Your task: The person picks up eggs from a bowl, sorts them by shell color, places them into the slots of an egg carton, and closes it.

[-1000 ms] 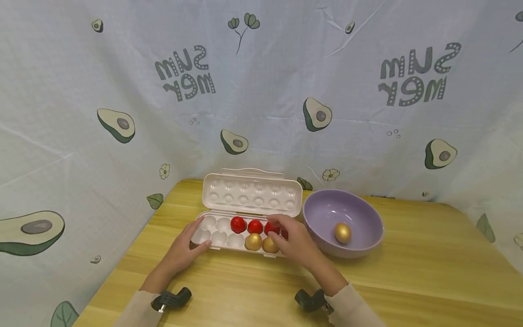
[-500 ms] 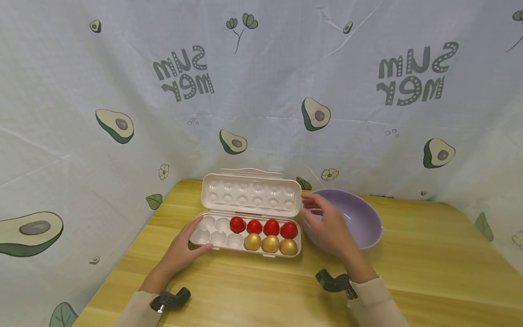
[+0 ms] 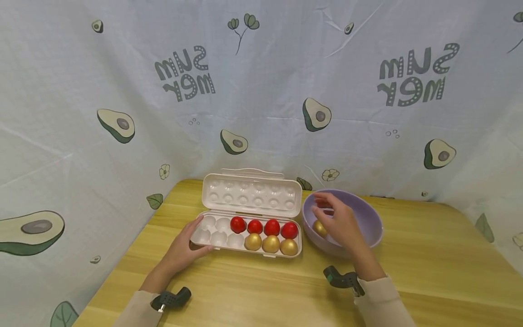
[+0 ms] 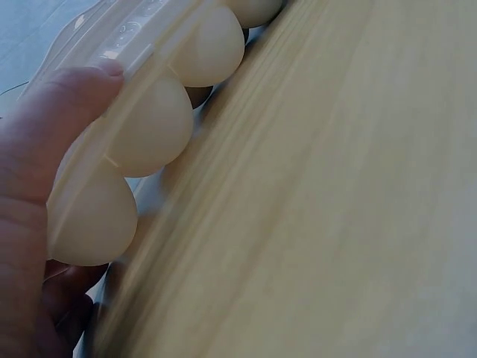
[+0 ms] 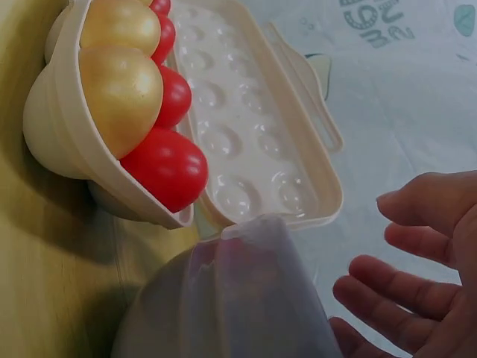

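An egg carton [image 3: 246,252] lies with its lid up in the head view. Red eggs [image 3: 272,227] fill part of its back row, and three gold eggs [image 3: 271,244] sit in front of them. My left hand [image 3: 184,245] grips the carton's left end, thumb along the front edge; the left wrist view shows that thumb [image 4: 67,104] on the rim. Over the purple bowl [image 3: 363,213] hovers my right hand [image 3: 337,220], fingers loosely bent and holding nothing. Below its thumb, a gold egg [image 3: 320,228] in the bowl is partly covered by the hand.
Several cups [image 3: 218,238] at the carton's left end hold no egg. The raised lid [image 3: 251,195] leans back toward a printed curtain [image 3: 261,91]. Bowl and carton stand close together on the wooden table [image 3: 253,286].
My right hand has moved right from the carton's right end to over the bowl, uncovering red and gold eggs there. The gold egg in the bowl has shifted left. My left hand stays put.
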Action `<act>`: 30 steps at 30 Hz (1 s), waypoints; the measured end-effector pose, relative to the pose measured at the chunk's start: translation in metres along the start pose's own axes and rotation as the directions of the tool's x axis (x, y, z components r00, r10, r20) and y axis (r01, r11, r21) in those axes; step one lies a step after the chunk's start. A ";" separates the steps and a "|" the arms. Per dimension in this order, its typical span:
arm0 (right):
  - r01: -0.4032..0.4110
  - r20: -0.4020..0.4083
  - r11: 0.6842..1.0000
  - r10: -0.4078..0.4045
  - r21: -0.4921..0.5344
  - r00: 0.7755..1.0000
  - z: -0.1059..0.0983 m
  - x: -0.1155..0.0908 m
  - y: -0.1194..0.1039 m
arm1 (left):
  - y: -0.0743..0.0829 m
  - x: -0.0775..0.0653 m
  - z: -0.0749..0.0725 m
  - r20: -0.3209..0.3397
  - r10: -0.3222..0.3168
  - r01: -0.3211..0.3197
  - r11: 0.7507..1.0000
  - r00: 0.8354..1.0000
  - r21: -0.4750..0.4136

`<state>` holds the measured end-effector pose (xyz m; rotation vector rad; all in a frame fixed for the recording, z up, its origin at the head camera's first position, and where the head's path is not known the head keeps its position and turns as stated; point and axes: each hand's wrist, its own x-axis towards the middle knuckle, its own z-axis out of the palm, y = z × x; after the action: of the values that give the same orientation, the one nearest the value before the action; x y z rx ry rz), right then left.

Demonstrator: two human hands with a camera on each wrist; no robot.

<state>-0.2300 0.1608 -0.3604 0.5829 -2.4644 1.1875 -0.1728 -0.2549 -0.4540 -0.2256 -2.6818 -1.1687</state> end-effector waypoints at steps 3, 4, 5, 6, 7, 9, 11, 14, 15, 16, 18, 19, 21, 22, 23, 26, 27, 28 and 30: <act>-0.021 0.010 1.000 0.021 -0.020 1.000 0.000 -0.001 0.006 | 0.000 0.001 0.001 0.004 -0.005 0.005 1.000 1.000 0.008; -0.032 0.016 0.999 0.033 -0.030 0.999 0.000 -0.001 0.008 | -0.001 0.001 0.001 0.006 -0.005 0.005 1.000 1.000 0.011; -0.045 0.022 0.998 0.046 -0.040 0.999 0.000 -0.001 0.010 | -0.001 0.001 0.001 0.006 -0.006 0.006 1.000 1.000 0.013; -0.059 0.029 0.997 0.060 -0.052 0.998 0.000 -0.001 0.012 | -0.001 0.001 0.001 0.006 -0.006 0.006 1.000 1.000 0.014; -0.073 0.036 0.995 0.076 -0.064 0.996 0.000 -0.002 0.014 | -0.001 0.001 0.001 0.004 -0.006 0.006 1.000 1.000 0.014; -0.098 0.049 0.992 0.102 -0.085 0.994 0.001 -0.002 0.017 | -0.001 0.001 0.001 0.003 -0.006 0.005 1.000 1.000 0.013; -0.117 0.058 0.988 0.123 -0.098 0.991 0.000 -0.003 0.019 | -0.001 0.001 0.001 0.000 -0.006 0.006 1.000 1.000 0.010; -0.126 0.068 0.986 0.134 -0.108 0.989 -0.001 -0.003 0.021 | -0.001 0.001 0.001 -0.003 -0.006 0.006 1.000 1.000 0.009; -0.127 0.068 0.986 0.135 -0.110 0.988 -0.001 -0.003 0.022 | -0.001 0.000 0.001 -0.004 -0.006 0.006 1.000 1.000 0.009; -0.129 0.067 0.985 0.137 -0.113 0.988 -0.001 -0.003 0.022 | -0.001 0.000 0.001 -0.002 -0.005 0.005 1.000 1.000 0.007; -0.134 0.066 0.983 0.143 -0.124 0.988 -0.003 -0.003 0.024 | 0.000 0.000 0.001 0.002 -0.007 0.007 1.000 1.000 0.009; -0.140 0.069 0.981 0.150 -0.133 0.986 -0.004 -0.003 0.024 | 0.001 0.000 0.001 0.004 -0.008 0.008 1.000 1.000 0.008; -0.153 0.078 0.975 0.167 -0.160 0.983 -0.007 -0.003 0.024 | 0.001 0.000 0.000 0.010 -0.008 0.008 1.000 1.000 0.007; -0.160 0.085 0.971 0.177 -0.175 0.981 -0.008 -0.004 0.024 | 0.001 0.000 0.000 0.012 -0.009 0.009 1.000 1.000 0.005; -0.168 0.096 0.968 0.188 -0.189 0.977 -0.009 -0.004 0.024 | 0.001 0.000 0.000 0.012 -0.010 0.010 1.000 1.000 0.006; -0.183 0.126 0.956 0.215 -0.228 0.968 -0.013 -0.005 0.025 | 0.001 0.000 0.001 0.007 -0.011 0.011 1.000 1.000 0.008; -0.185 0.133 0.954 0.221 -0.237 0.966 -0.013 -0.005 0.026 | 0.000 0.000 0.001 0.005 -0.012 0.012 1.000 1.000 0.009; -0.188 0.143 0.951 0.227 -0.245 0.963 -0.014 -0.005 0.026 | 0.000 0.000 0.001 0.003 -0.013 0.013 1.000 1.000 0.009; -0.187 0.154 0.947 0.232 -0.260 0.960 -0.015 -0.006 0.027 | 0.000 0.000 0.001 0.000 -0.015 0.015 1.000 1.000 0.009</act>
<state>-0.2366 0.1894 -0.3717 0.3803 -2.8343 0.9152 -0.1733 -0.2542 -0.4546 -0.2049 -2.6928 -1.1612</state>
